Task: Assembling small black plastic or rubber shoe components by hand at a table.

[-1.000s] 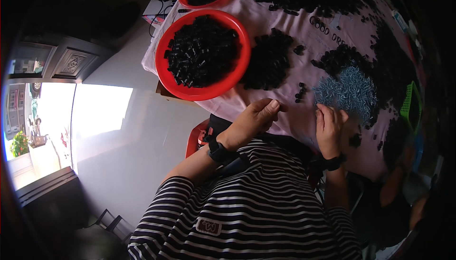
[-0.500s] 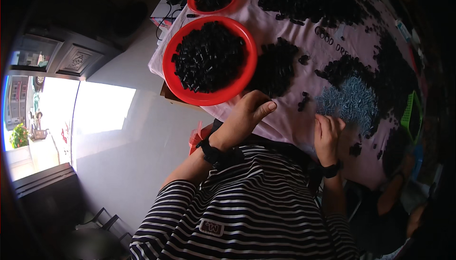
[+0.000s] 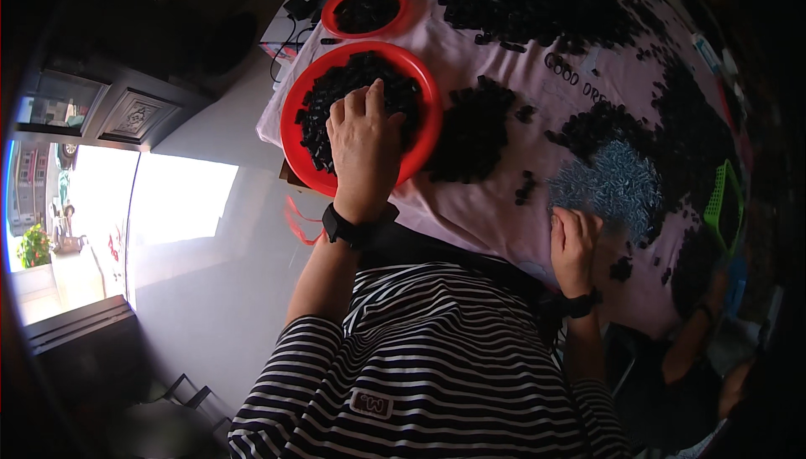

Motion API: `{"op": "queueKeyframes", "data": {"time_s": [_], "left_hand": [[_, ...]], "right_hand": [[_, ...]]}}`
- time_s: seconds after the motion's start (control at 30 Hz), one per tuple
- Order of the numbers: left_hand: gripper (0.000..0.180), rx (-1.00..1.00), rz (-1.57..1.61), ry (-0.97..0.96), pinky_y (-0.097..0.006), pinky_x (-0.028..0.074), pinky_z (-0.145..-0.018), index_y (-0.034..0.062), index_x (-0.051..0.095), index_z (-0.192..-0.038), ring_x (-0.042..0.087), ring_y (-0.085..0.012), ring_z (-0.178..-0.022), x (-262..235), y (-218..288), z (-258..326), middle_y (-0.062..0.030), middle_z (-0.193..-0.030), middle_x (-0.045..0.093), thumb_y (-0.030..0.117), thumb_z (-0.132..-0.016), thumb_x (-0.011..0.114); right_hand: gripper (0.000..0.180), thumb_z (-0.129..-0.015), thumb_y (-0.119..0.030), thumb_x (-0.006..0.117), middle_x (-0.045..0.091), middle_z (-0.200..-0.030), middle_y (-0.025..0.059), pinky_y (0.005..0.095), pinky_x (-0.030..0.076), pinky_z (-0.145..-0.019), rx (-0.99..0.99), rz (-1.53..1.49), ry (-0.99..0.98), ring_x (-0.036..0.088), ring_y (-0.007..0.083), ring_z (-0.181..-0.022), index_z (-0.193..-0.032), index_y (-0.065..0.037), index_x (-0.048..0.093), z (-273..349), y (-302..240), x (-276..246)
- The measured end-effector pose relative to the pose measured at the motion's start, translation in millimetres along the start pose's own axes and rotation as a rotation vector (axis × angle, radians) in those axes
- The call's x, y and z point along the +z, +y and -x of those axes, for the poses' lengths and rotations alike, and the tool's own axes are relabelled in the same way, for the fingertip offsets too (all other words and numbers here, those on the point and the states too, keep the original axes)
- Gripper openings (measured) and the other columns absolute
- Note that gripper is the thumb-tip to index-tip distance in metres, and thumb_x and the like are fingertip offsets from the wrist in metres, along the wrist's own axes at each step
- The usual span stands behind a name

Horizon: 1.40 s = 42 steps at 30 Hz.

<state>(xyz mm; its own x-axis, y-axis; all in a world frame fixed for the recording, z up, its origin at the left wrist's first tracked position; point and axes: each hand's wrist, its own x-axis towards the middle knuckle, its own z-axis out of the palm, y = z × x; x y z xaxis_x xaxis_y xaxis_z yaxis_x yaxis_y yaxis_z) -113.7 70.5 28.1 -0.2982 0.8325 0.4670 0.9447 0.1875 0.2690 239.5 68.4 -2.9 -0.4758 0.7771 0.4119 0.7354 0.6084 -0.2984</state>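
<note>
My left hand (image 3: pixel 364 142) is over the large red basin (image 3: pixel 431 98), which is heaped with small black plastic pieces (image 3: pixel 319 119). Its fingers are apart, with the tips at the heap and nothing visible in them. At the near edge of a pile of small bluish metal screws (image 3: pixel 617 182) rests my right hand (image 3: pixel 575 245), its fingers curled together. Whatever those fingers may hold is hidden. Another pile of black pieces (image 3: pixel 474 132) lies on the pink cloth just right of the basin.
Behind the large basin stands a smaller red basin (image 3: pixel 399 10) with black pieces. More black pieces (image 3: pixel 537 6) spread across the far side of the pink cloth (image 3: pixel 453 216). A green plastic basket (image 3: pixel 724 207) is at the right edge, near another person's arm (image 3: pixel 688 346).
My left hand has moved left and away from me, from the cloth's near edge to over the large basin, and its fingers have spread. My right hand has stayed by the screws.
</note>
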Motion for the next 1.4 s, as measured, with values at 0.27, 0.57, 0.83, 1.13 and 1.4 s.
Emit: {"op": "queueKeyframes", "data": {"time_s": [0.27,0.57,0.83,1.13,1.4], "left_hand": [[0.045,0.213,0.348,-0.198,-0.043,0.049,-0.095,0.0030,0.062,-0.130,0.058,-0.0345,-0.107,39,107,-3,-0.0150,-0.117,0.063,0.013,-0.087,0.071],[0.026,0.410,0.150,-0.115,-0.044,0.043,-0.104,0.0067,0.070,-0.108,0.058,-0.0338,-0.120,130,151,-20,-0.0145,-0.123,0.066,0.013,-0.084,0.063],[0.015,0.478,0.133,-0.281,-0.042,0.042,-0.090,0.0117,0.067,-0.093,0.059,-0.0271,-0.100,93,131,0,-0.0061,-0.096,0.065,0.012,-0.078,0.064],[0.026,0.317,0.330,-0.281,-0.043,0.049,-0.091,0.0064,0.069,-0.112,0.062,-0.0312,-0.104,40,116,22,-0.0112,-0.105,0.065,0.004,-0.087,0.061],[0.030,-0.473,1.334,-1.013,-0.032,0.054,-0.089,-0.0003,0.068,-0.125,0.068,-0.0177,-0.101,5,83,60,-0.0081,-0.110,0.069,0.008,-0.097,0.067]], "right_hand": [[0.019,-0.092,0.000,0.069,0.068,-0.101,0.0120,0.0425,0.048,-0.085,0.039,-0.077,0.008,0.062,0.0320,-0.093,-0.110,-0.003,0.069,-3,4,4],[0.022,-0.090,0.001,0.072,0.066,-0.102,0.0123,0.0430,0.049,-0.085,0.068,-0.119,0.020,0.062,0.0330,-0.095,-0.111,-0.003,0.069,-2,7,-3],[0.021,-0.090,0.001,0.072,0.067,-0.102,0.0128,0.0427,0.050,-0.086,0.094,-0.146,0.025,0.063,0.0324,-0.097,-0.111,-0.003,0.069,3,13,-1],[0.024,-0.088,0.003,0.071,0.066,-0.105,0.0121,0.0433,0.050,-0.088,0.180,-0.269,-0.048,0.063,0.0344,-0.099,-0.111,-0.003,0.069,-7,4,0],[0.024,-0.085,0.001,0.073,0.064,-0.101,0.0024,0.0411,0.038,-0.093,-0.031,-0.028,-0.034,0.061,0.0222,-0.092,-0.106,-0.011,0.073,-33,-16,7]]}}
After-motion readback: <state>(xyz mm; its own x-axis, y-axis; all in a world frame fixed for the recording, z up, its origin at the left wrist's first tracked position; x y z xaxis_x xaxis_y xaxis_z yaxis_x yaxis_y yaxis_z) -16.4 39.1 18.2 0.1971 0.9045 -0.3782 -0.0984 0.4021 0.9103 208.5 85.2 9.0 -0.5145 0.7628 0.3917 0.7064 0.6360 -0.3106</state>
